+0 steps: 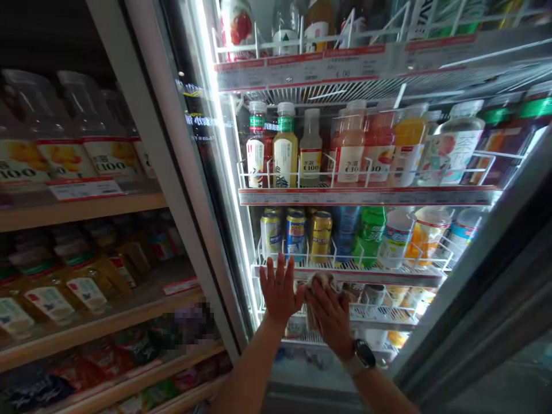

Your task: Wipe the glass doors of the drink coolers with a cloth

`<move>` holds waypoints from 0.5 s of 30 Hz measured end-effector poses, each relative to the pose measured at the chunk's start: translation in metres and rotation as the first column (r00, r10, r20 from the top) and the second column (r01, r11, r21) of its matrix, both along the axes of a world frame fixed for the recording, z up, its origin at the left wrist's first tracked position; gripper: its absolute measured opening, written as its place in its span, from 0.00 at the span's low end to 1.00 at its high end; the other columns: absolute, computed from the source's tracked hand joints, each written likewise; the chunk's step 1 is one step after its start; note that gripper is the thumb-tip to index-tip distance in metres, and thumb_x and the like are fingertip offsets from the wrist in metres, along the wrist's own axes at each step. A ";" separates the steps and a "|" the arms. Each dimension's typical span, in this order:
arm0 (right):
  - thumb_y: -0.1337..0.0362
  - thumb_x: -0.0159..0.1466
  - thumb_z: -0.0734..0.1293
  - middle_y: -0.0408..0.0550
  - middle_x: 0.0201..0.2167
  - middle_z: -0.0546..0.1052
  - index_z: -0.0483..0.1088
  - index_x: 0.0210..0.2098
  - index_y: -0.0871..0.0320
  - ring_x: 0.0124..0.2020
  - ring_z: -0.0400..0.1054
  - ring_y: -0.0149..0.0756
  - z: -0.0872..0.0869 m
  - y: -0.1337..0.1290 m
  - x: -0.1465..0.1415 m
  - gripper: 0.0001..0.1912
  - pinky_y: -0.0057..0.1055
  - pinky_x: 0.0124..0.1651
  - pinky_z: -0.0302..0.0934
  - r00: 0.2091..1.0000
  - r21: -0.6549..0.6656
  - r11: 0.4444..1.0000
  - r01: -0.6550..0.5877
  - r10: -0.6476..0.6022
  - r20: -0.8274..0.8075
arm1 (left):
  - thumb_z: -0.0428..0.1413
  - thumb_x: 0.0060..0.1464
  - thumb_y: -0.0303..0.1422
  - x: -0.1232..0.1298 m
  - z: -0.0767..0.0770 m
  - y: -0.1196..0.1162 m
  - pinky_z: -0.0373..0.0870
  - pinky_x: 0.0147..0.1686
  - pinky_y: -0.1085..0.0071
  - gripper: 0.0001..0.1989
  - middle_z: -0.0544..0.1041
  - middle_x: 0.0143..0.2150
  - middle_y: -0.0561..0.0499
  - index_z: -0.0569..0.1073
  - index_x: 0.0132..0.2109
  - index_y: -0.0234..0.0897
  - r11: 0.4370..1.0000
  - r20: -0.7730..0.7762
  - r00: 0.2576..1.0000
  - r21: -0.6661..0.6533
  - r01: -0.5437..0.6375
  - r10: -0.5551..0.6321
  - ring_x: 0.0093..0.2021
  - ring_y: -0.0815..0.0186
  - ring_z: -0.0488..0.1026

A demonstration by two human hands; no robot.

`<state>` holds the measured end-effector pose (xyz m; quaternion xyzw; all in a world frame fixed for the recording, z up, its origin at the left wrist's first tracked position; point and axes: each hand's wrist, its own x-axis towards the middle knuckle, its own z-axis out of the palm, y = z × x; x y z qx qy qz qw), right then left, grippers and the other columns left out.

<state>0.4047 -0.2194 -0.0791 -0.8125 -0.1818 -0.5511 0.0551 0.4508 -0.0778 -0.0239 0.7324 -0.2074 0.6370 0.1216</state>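
Behind a glass door, a lit fridge holds drinks on wire shelves. My left hand [280, 292] is spread with its palm toward the glass, in front of the can shelf, holding nothing. Just to its right, my right hand [330, 310] presses a light cloth [321, 280] against the glass; the fingers lie over it and part of it is hidden. The thumb of my left hand is beside the cloth. A dark watch [364, 353] is on my right wrist. Cans, including a blue one [295, 233], stand behind the glass above my hands.
Upper fridge shelves hold bottles, among them a yellow tea bottle [285, 150]. At the left, past the fridge's metal frame [181, 190], wooden shelves [86, 209] carry more bottles and bagged goods. A dark door frame [470, 247] slants along the right side.
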 end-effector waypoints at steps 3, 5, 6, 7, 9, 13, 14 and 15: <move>0.66 0.70 0.57 0.48 0.64 0.68 0.62 0.66 0.50 0.72 0.47 0.43 0.075 0.013 0.010 0.25 0.48 0.73 0.24 0.999 0.029 0.999 0.028 -0.028 0.024 | 0.38 0.68 0.44 -0.001 -0.002 0.005 0.38 0.71 0.52 0.32 0.45 0.74 0.41 0.47 0.72 0.33 0.999 -0.020 0.999 0.012 0.043 -0.043 0.74 0.53 0.38; 0.66 0.70 0.57 0.49 0.66 0.65 0.57 0.68 0.51 0.72 0.47 0.44 0.118 0.023 0.017 0.28 0.51 0.73 0.24 0.997 0.047 0.998 0.030 -0.033 0.063 | 0.38 0.68 0.45 0.000 0.003 0.018 0.40 0.71 0.49 0.33 0.46 0.74 0.40 0.45 0.73 0.35 0.997 -0.022 0.997 0.013 0.075 -0.074 0.74 0.52 0.40; 0.66 0.70 0.58 0.49 0.67 0.64 0.55 0.69 0.52 0.72 0.46 0.43 0.134 0.029 0.020 0.29 0.51 0.72 0.24 0.996 0.051 0.998 0.030 -0.034 0.078 | 0.38 0.68 0.46 0.002 0.008 0.027 0.40 0.70 0.47 0.33 0.45 0.74 0.40 0.44 0.73 0.36 0.997 -0.024 0.997 -0.010 0.071 -0.072 0.74 0.51 0.40; 0.66 0.69 0.58 0.50 0.67 0.64 0.54 0.70 0.53 0.72 0.46 0.43 0.144 0.035 0.023 0.29 0.51 0.72 0.23 0.995 0.054 0.998 0.028 -0.033 0.097 | 0.38 0.67 0.46 0.004 0.015 0.037 0.39 0.70 0.46 0.34 0.43 0.75 0.39 0.43 0.73 0.35 0.997 -0.032 0.998 -0.049 0.053 -0.054 0.74 0.51 0.39; 0.66 0.69 0.58 0.50 0.66 0.65 0.55 0.69 0.54 0.72 0.45 0.41 0.148 0.046 0.026 0.29 0.50 0.72 0.21 0.992 0.048 0.999 0.023 -0.029 0.125 | 0.39 0.67 0.46 0.010 0.028 0.057 0.36 0.70 0.46 0.35 0.40 0.75 0.38 0.40 0.73 0.34 0.990 -0.063 0.998 -0.139 -0.016 0.007 0.74 0.50 0.36; 0.67 0.69 0.59 0.49 0.62 0.71 0.60 0.67 0.52 0.69 0.53 0.39 0.106 0.065 0.027 0.26 0.45 0.72 0.21 0.992 0.020 1.000 -0.008 0.005 0.124 | 0.39 0.67 0.48 0.020 0.034 0.082 0.36 0.70 0.47 0.36 0.40 0.74 0.36 0.39 0.73 0.32 0.987 -0.126 0.988 -0.124 -0.102 0.086 0.74 0.50 0.36; 0.68 0.70 0.59 0.48 0.60 0.73 0.62 0.66 0.51 0.68 0.55 0.39 0.089 0.068 0.026 0.26 0.44 0.72 0.22 0.994 0.016 1.000 -0.018 0.017 0.107 | 0.39 0.67 0.48 0.021 0.028 0.084 0.37 0.70 0.47 0.36 0.41 0.74 0.36 0.39 0.73 0.32 0.989 -0.128 0.988 -0.102 -0.105 0.092 0.74 0.50 0.37; 0.69 0.69 0.58 0.48 0.59 0.74 0.64 0.65 0.51 0.67 0.58 0.38 0.070 0.071 0.024 0.25 0.44 0.72 0.23 0.996 0.017 0.999 -0.029 0.027 0.090 | 0.38 0.67 0.48 0.021 0.021 0.086 0.38 0.70 0.47 0.36 0.41 0.74 0.36 0.40 0.73 0.32 0.991 -0.127 0.987 -0.083 -0.106 0.095 0.74 0.50 0.37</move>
